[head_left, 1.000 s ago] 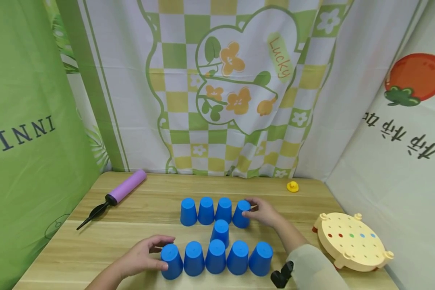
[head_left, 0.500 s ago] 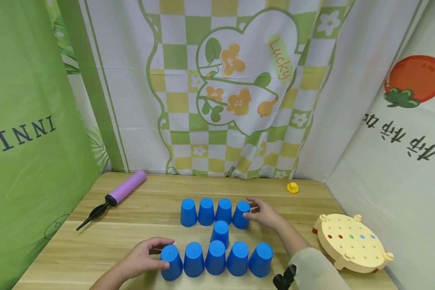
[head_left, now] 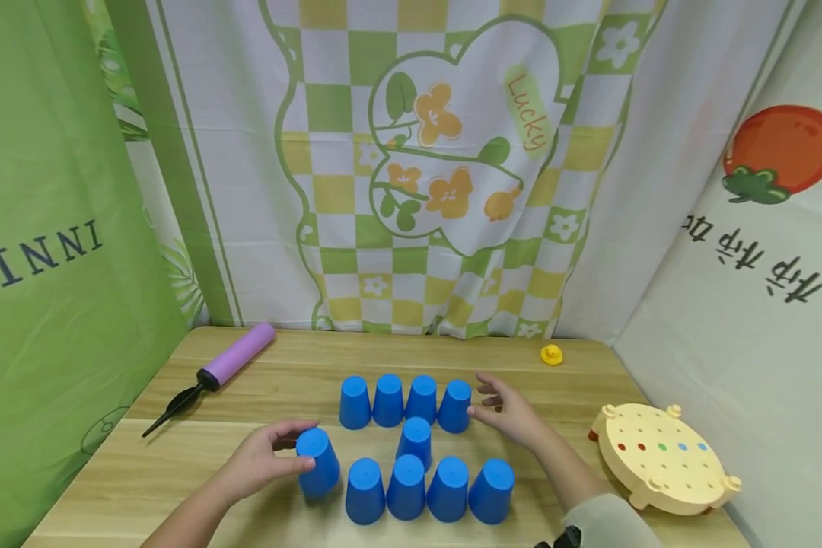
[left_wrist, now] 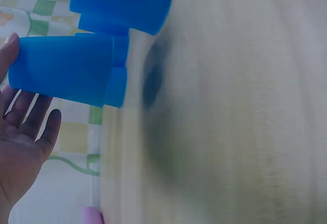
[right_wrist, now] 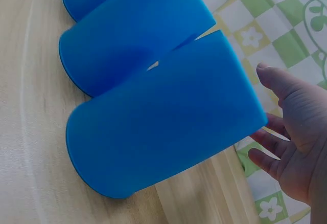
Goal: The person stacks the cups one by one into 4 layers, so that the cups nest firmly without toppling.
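My left hand [head_left: 256,463] pinches an upside-down blue cup [head_left: 318,464] between thumb and fingers, at the left of the front row. The cup tilts a little, and in the left wrist view its rim hangs over the wood with a shadow below. My right hand [head_left: 510,415] is beside the rightmost blue cup [head_left: 455,407] of the back row, fingers spread; in the right wrist view a gap shows between the thumb [right_wrist: 273,78] and that cup. Several more upturned blue cups [head_left: 407,489] make up the front row, and a single blue cup [head_left: 416,440] stands between the rows.
On the wooden table [head_left: 294,350], a purple hand pump [head_left: 236,356] lies at the back left. A small yellow rubber duck [head_left: 551,355] sits at the back right, and a round cream pegged board [head_left: 664,457] lies at the right. Curtains enclose the table behind and at both sides.
My left hand has lifted the front-left cup and moved it slightly left and away from the row. My right hand has drawn back a little to the right from the back-row cup.
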Demonstrator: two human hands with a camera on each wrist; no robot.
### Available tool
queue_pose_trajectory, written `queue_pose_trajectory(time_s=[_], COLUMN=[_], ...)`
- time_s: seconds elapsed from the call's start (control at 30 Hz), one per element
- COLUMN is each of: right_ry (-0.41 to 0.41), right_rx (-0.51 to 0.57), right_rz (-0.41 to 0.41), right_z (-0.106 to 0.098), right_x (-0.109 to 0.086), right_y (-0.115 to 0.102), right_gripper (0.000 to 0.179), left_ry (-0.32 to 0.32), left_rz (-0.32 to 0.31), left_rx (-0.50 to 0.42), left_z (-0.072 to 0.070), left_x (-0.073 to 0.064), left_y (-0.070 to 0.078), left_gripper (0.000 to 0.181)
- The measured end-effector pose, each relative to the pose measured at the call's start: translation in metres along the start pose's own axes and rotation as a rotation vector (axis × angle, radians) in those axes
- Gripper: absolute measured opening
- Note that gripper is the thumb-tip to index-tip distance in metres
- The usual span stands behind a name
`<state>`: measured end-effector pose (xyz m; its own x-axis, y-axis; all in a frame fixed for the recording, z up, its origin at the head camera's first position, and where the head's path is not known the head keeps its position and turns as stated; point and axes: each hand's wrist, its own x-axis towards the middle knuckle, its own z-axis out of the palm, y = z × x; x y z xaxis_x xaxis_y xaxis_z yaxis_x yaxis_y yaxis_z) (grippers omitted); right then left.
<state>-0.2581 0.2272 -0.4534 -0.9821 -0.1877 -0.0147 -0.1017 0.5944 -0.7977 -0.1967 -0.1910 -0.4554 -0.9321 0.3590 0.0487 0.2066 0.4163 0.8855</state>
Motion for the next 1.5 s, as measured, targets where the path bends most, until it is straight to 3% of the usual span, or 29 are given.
queue_pose_trajectory(time_s=[0.3, 0.6, 0.87, 1.03, 1.23, 1.5], right_ry=[0.025, 0.021, -0.074, -0.13, -0.199, -0.208], right_rx=[0.013, 0.047, 0.022, -0.003, 0.007, 0.024], right_rz=[-0.032, 0.028, -0.064, -0.128, -0.089, -0.035], right_z=[-0.004, 0.002, 0.004, 0.002, -0.001, -0.002], right_x=[-0.026, -0.056, -0.072, -0.076, -0.081, -0.087], right_y=[-0.001, 0.008, 0.014, 0.017, 0.022, 0.031], right_gripper=[0.061, 0.058, 0.059, 0.062, 0.069, 0.072], left_ry=[0.131, 0.231, 0.253, 0.263, 0.26, 0.234], left_rz=[-0.026, -0.069, -0.04, -0.031, -0.011, -0.01], left_rx=[-0.07, -0.065, -0.113, -0.123, -0.109, -0.111], left_z=[-0.011, -0.007, 0.007, 0.017, 0.022, 0.025], left_x=[0.025, 0.063, 0.099, 0.114, 0.126, 0.134], left_y=[0.016, 0.035, 0.045, 0.049, 0.047, 0.044], left_gripper=[0.059, 0.06, 0.059, 0.058, 0.057, 0.058])
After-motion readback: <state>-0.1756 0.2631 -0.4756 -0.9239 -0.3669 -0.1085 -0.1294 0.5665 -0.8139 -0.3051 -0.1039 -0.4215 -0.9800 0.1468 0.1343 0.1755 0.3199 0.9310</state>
